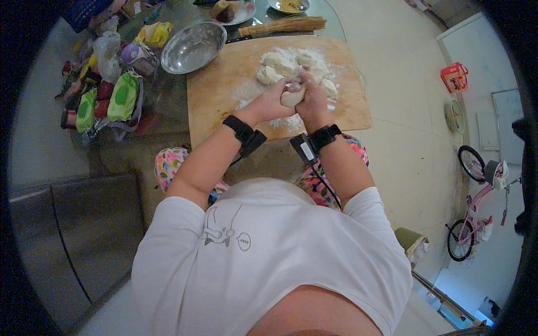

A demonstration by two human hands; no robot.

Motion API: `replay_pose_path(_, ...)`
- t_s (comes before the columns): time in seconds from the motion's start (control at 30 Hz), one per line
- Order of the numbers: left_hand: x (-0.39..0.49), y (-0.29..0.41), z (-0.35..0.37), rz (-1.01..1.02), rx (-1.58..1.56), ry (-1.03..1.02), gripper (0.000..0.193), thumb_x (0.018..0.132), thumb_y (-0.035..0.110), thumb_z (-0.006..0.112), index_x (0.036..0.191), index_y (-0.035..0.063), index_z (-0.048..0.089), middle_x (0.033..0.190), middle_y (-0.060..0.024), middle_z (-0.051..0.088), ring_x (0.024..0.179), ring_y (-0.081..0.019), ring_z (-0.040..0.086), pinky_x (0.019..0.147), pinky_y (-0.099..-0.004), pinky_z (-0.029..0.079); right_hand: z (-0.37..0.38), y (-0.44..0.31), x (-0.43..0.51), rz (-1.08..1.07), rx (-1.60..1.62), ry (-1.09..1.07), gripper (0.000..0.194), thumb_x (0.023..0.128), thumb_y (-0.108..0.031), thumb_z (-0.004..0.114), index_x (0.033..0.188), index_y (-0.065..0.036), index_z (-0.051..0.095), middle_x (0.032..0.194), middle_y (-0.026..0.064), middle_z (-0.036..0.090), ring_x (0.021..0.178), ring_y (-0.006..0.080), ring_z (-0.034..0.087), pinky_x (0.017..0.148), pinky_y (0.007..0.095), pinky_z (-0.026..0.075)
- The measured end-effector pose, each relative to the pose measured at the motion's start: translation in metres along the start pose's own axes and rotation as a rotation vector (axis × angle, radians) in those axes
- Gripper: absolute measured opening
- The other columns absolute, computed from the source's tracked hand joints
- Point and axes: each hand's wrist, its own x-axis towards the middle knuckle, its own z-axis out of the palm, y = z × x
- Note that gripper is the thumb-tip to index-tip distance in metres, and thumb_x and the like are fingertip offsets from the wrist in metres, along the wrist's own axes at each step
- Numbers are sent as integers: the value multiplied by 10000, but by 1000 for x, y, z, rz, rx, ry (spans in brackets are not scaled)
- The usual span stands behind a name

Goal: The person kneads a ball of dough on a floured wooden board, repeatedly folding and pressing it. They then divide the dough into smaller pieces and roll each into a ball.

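Observation:
Between my two hands I hold one rounded piece of pale dough (293, 98) over a wooden board (218, 94). My left hand (269, 101) wraps it from the left, and my right hand (313, 96) presses against its right side. The fingers of both hands meet around the dough and partly hide it. Just beyond them several floured dough lumps (286, 66) lie close together on the board. One more dough piece (329, 87) sits right of my right hand. Loose white flour (248, 92) is spread around and under my hands.
A floured metal bowl (193, 48) stands at the board's upper left. Behind the board lie a straw brush (283, 26), a dark-handled utensil (238, 39), a plate (244, 14) and a dish of food (290, 6). Green packages (122, 96) and bags crowd the table's left side.

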Motion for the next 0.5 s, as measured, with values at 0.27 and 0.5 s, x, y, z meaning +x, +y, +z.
replay_pose_path(0.27,12,-1,-5,-228,460,-154,483,798,322,705,1192,81,565,1148,-144,641,1052,-292,617,882,-376,476,-7,5,6,-137,-287,7,330,857,-53,601,1162,-53,473,860,45,534,748,172,554,641,300,490)
replay_pose_path(0.5,1,5,-1,-36,331,-16,354,805,290,664,1067,55,627,1038,-173,670,966,-344,643,817,-413,499,1,1,-3,120,-26,-6,315,847,-84,612,1145,-52,516,916,60,588,894,199,580,755,322,489)
